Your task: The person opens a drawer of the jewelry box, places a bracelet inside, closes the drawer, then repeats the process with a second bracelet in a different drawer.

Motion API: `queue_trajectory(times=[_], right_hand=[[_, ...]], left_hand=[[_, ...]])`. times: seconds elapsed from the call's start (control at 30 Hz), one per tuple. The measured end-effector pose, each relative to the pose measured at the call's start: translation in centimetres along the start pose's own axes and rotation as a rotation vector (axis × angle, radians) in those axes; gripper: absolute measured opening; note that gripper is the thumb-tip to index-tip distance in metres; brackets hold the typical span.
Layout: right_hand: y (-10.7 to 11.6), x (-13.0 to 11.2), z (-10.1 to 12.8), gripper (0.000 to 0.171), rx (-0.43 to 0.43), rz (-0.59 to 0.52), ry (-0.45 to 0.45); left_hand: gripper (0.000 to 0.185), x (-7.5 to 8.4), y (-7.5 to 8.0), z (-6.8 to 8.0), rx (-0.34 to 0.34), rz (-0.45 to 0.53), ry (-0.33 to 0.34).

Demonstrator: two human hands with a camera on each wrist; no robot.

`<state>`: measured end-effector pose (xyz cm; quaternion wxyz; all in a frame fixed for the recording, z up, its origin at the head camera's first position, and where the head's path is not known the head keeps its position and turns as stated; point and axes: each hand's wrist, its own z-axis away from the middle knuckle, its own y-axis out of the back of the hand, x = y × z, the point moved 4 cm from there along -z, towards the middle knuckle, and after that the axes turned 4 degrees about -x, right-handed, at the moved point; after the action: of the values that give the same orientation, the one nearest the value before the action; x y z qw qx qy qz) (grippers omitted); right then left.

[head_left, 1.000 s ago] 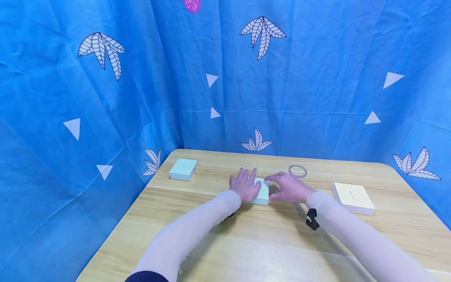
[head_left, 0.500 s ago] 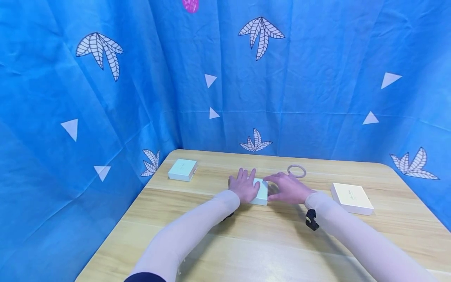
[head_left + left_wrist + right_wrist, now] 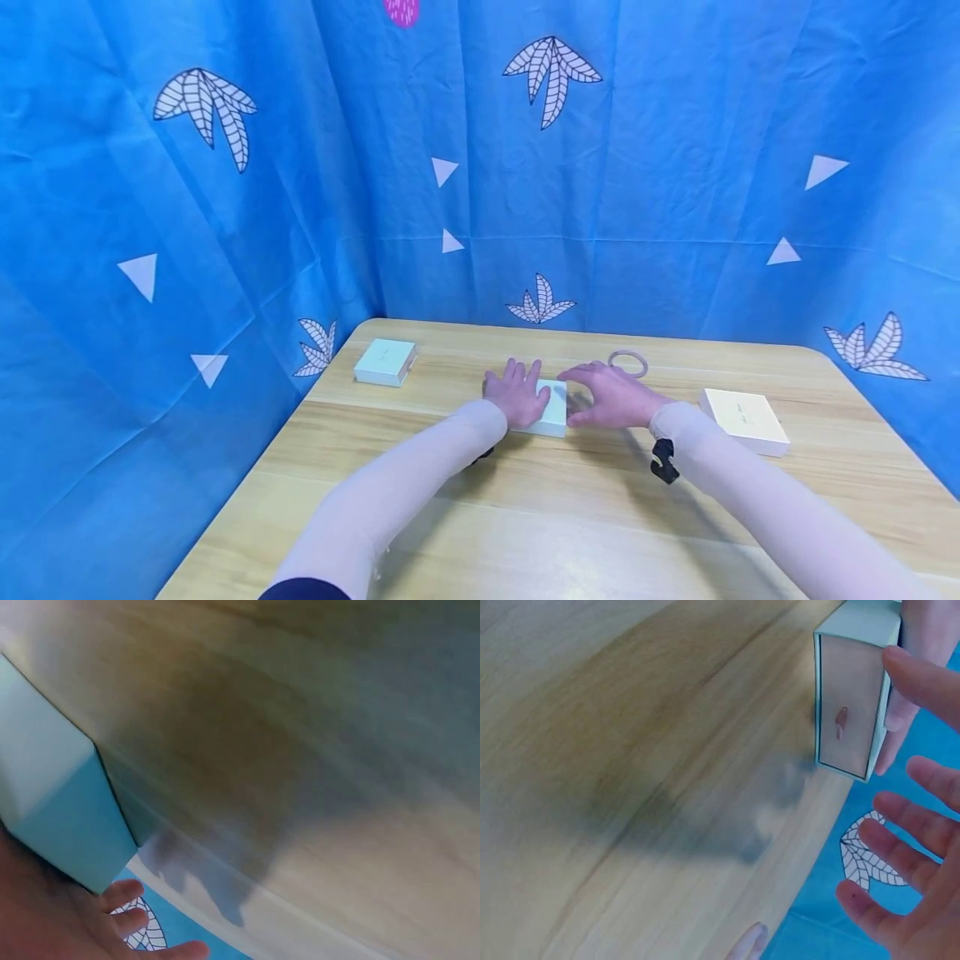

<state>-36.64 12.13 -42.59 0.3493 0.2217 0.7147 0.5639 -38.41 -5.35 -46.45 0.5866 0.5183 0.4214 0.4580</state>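
- At the far left of the wooden table lies a pale green box near the table's left rear corner, flat, well apart from both hands; neither hand reaches for it.
- The left hand rests flat on top of the small white-green box at the table's middle; its fingers lie straight and spread, pointing away from the person, pressing the lid rather than curling round anything; in the left wrist view the box's teal side sits just under the palm.
- That middle box lies between the two hands, its right end face turned toward the right hand; its long axis seems to run left to right, though the covering hand hides much of it.
- The right hand stands just beside the box's right end, fingers loosely spread and relaxed, gripping nothing; the thumb is at the end face, and whether it touches I cannot tell; so the box lies leftward of these fingers, and the left hand is the one already on it.
- Behind the right hand lies a ring-shaped bangle, flat on the table, near but apart from the knuckles.
- Farthest right rests a cream flat box, well apart from the hands.
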Motion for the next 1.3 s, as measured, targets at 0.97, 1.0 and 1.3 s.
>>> queue_trajectory(times=[0.97,1.0,1.3], right_hand=[[0.2,-0.7,-0.6,0.088,-0.106,-0.009,-0.027],[0.2,-0.7,-0.6,0.088,-0.108,-0.006,-0.027],[-0.2,-0.8,-1.1,0.092,-0.133,0.039,-0.027]], left_hand=[[0.075,-1.7,3.7,1.3,0.004,0.077,-0.166],[0.078,-1.8,3.7,1.5,-0.007,0.084,-0.177],[0.097,-2.4,3.9,2.7,-0.067,0.122,-0.230]])
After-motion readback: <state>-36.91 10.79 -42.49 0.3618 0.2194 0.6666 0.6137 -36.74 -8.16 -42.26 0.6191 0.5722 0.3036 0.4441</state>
